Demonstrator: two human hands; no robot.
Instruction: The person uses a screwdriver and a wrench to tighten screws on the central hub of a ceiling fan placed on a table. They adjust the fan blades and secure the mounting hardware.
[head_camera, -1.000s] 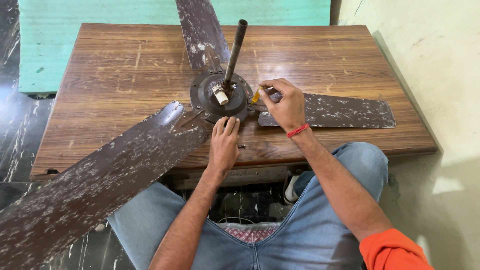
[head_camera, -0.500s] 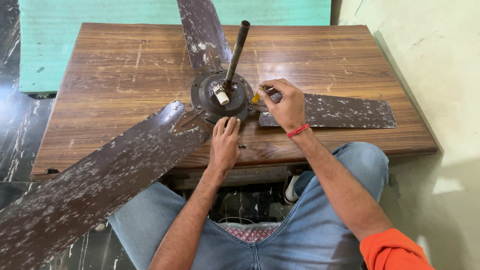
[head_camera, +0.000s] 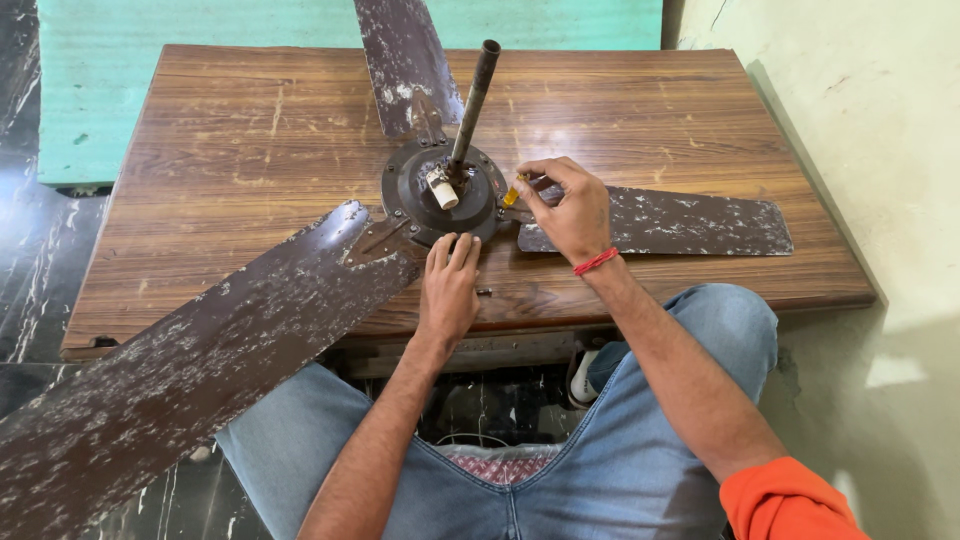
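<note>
An old dark ceiling fan lies on a wooden table (head_camera: 250, 140). Its round motor hub (head_camera: 440, 190) sits mid-table with a dark down rod (head_camera: 472, 95) rising from it. A small white part (head_camera: 440, 188) rests on the hub. Three worn blades spread out: one towards me at left (head_camera: 180, 370), one to the far side (head_camera: 405, 60), one to the right (head_camera: 680, 220). My left hand (head_camera: 448, 285) rests flat, fingertips on the hub's near rim. My right hand (head_camera: 568, 208) grips a yellow-handled screwdriver (head_camera: 512, 194) at the hub's right edge.
A small dark screw (head_camera: 484, 292) lies on the table by my left hand. A teal board (head_camera: 200, 25) stands behind the table, a pale wall (head_camera: 880, 120) to the right. My knees in blue jeans (head_camera: 700, 340) are under the table's front edge.
</note>
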